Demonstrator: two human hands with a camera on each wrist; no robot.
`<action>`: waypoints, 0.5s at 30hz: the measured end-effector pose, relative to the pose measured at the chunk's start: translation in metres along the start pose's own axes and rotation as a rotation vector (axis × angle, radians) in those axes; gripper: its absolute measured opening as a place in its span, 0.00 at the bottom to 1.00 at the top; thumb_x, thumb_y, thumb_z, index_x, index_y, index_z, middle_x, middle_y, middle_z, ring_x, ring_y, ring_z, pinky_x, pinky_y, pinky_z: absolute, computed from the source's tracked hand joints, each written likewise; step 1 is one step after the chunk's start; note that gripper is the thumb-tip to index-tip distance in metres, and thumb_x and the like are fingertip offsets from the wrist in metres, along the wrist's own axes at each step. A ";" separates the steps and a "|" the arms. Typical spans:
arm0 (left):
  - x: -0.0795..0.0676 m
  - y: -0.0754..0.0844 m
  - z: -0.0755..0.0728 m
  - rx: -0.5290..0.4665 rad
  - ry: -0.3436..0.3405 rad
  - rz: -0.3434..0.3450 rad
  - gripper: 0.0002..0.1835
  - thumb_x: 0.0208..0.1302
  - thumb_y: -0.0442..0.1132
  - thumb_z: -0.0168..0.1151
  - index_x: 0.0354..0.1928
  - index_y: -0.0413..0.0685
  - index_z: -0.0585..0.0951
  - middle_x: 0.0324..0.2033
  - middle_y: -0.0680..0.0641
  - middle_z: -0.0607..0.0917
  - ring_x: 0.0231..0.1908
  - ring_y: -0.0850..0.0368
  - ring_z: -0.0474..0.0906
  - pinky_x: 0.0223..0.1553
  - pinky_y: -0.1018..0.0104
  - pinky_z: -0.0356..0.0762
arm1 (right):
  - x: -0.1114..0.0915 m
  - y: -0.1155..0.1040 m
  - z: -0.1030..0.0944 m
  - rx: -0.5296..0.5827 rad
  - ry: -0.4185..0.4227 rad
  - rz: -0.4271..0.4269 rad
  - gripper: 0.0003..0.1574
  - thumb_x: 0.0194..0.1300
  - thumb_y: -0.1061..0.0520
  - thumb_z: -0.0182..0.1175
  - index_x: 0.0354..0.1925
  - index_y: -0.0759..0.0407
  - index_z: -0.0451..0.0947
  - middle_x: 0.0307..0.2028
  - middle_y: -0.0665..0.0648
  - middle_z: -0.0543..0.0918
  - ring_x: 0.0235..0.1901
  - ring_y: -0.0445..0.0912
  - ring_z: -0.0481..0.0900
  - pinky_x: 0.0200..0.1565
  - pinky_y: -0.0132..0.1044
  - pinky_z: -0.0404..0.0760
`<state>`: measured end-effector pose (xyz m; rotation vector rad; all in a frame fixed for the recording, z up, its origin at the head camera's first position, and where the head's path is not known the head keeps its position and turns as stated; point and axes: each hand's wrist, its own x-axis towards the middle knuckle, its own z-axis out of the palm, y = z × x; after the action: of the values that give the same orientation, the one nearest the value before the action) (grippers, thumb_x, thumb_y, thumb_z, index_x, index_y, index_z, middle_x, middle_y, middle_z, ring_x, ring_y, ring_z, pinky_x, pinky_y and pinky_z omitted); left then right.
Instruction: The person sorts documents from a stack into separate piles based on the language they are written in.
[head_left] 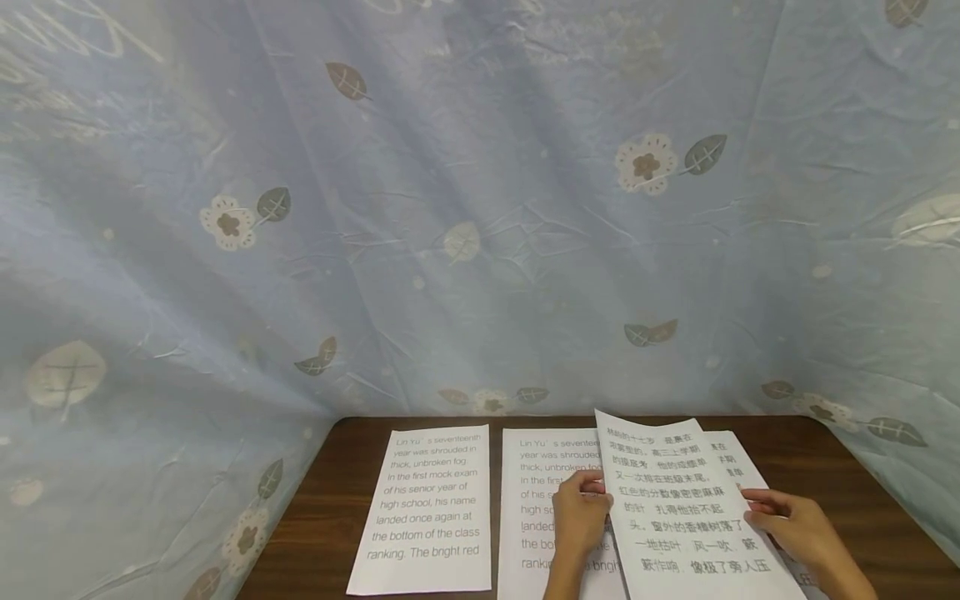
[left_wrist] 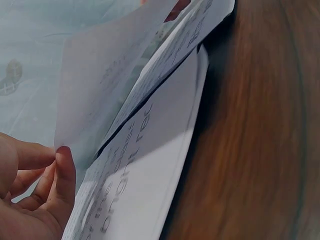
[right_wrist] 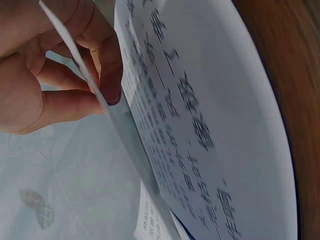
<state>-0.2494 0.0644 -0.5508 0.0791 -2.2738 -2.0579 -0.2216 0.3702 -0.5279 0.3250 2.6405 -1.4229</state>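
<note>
Both hands hold up a sheet of paper (head_left: pixel 667 517) printed with Chinese text. My left hand (head_left: pixel 581 517) pinches its left edge between thumb and fingers. On the opposite edge, the thumb and fingers of my right hand (head_left: pixel 798 533) do the same. In the right wrist view the raised sheet is seen nearly edge-on, above another Chinese-text sheet (right_wrist: pixel 220 100) that lies beneath it. Partly covered by the raised sheet and my left hand, an English-text sheet (head_left: pixel 525 517) lies in the middle of the table; the left wrist view shows its lower lines.
Another English-text sheet (head_left: pixel 427 508) lies apart on the left. All the papers are on a dark brown wooden table (head_left: pixel 315 517) with rounded back corners. A pale blue curtain (head_left: pixel 480 292) with leaf and flower prints hangs behind it and along the sides.
</note>
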 end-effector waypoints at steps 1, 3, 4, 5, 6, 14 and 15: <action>-0.001 0.000 0.003 -0.002 -0.001 0.000 0.18 0.56 0.29 0.68 0.49 0.50 0.85 0.35 0.53 0.83 0.27 0.64 0.80 0.24 0.75 0.80 | 0.000 0.002 -0.003 0.004 0.002 0.005 0.36 0.65 0.51 0.65 0.65 0.69 0.71 0.43 0.53 0.81 0.38 0.42 0.75 0.35 0.31 0.75; -0.002 0.001 0.009 -0.003 -0.002 -0.005 0.18 0.56 0.29 0.68 0.48 0.50 0.85 0.34 0.53 0.83 0.27 0.64 0.80 0.23 0.75 0.80 | 0.000 0.006 -0.007 0.003 0.010 -0.001 0.36 0.65 0.52 0.65 0.64 0.70 0.71 0.42 0.52 0.82 0.37 0.40 0.75 0.35 0.31 0.76; -0.002 0.002 0.012 -0.007 -0.004 -0.001 0.18 0.55 0.28 0.68 0.48 0.49 0.85 0.34 0.53 0.83 0.26 0.64 0.80 0.23 0.75 0.80 | 0.000 0.008 -0.010 0.005 0.013 -0.006 0.36 0.64 0.52 0.66 0.64 0.71 0.71 0.42 0.52 0.82 0.36 0.39 0.75 0.34 0.31 0.76; -0.003 0.002 0.015 -0.009 -0.005 -0.006 0.17 0.55 0.28 0.68 0.48 0.50 0.85 0.34 0.53 0.83 0.26 0.64 0.80 0.23 0.75 0.80 | 0.000 0.010 -0.012 -0.003 0.017 -0.007 0.36 0.64 0.52 0.66 0.64 0.72 0.71 0.42 0.52 0.82 0.36 0.38 0.75 0.34 0.30 0.76; -0.003 0.003 0.018 -0.013 -0.005 -0.002 0.18 0.55 0.28 0.68 0.48 0.49 0.85 0.34 0.53 0.83 0.26 0.64 0.80 0.23 0.75 0.79 | 0.000 0.011 -0.015 -0.006 0.017 -0.012 0.37 0.64 0.52 0.66 0.64 0.72 0.71 0.42 0.52 0.82 0.36 0.38 0.75 0.34 0.30 0.76; -0.004 0.002 0.035 -0.027 0.026 -0.038 0.17 0.52 0.26 0.69 0.44 0.52 0.86 0.31 0.56 0.82 0.26 0.64 0.80 0.22 0.74 0.80 | 0.000 0.024 -0.027 -0.036 0.029 -0.039 0.40 0.62 0.49 0.68 0.64 0.72 0.70 0.44 0.54 0.85 0.34 0.35 0.75 0.34 0.32 0.78; -0.005 0.001 0.037 -0.032 0.029 -0.039 0.17 0.52 0.26 0.69 0.43 0.52 0.86 0.31 0.56 0.82 0.26 0.64 0.80 0.21 0.74 0.80 | -0.001 0.025 -0.028 -0.035 0.027 -0.039 0.40 0.62 0.49 0.68 0.64 0.72 0.70 0.45 0.55 0.85 0.35 0.35 0.75 0.34 0.32 0.78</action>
<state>-0.2481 0.1016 -0.5537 0.1520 -2.2393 -2.0971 -0.2151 0.4066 -0.5329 0.2927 2.7044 -1.3912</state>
